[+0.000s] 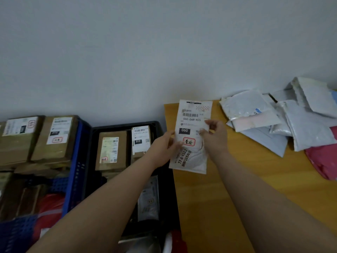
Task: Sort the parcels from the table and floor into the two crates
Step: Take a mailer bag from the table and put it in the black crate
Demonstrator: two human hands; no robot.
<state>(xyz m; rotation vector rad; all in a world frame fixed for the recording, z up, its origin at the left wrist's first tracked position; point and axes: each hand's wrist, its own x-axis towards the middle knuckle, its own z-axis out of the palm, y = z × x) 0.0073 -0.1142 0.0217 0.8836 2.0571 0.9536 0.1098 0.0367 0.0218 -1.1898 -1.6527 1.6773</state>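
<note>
Held parcel: white padded mailer (190, 137), upright over the near-left corner of the table (228, 179), label side toward the camera; presumably lifted this way to read the label before choosing a crate.
Left hand (166, 143): fingers curled round the mailer's left edge at mid-height, steadying it.
Right hand (214, 133): thumb and fingers pinching the right edge, slightly higher, keeping the face flat and readable.
Parcel look: soft, wrinkled at the lower half, a long white shipping label covering most of it; barcode near the top, "060-06B-A05" printed below, a dark "060" block, a red-bordered stamp with handwriting, a second slanted sticker at the bottom.
Black crate (125, 125): just left of the table, holding brown boxes (111, 152) with similar labels and a grey bag lower down; close enough for a short drop.
Blue crate (74, 161): further left, touching the black one, packed with brown boxes and something red.
Unsorted pile: grey and white poly mailers (284, 115) heaped at the table's far-right, a pink bag (322, 161) at the edge, well apart from the held parcel.
Likely step: label check, destination not yet evident.
</note>
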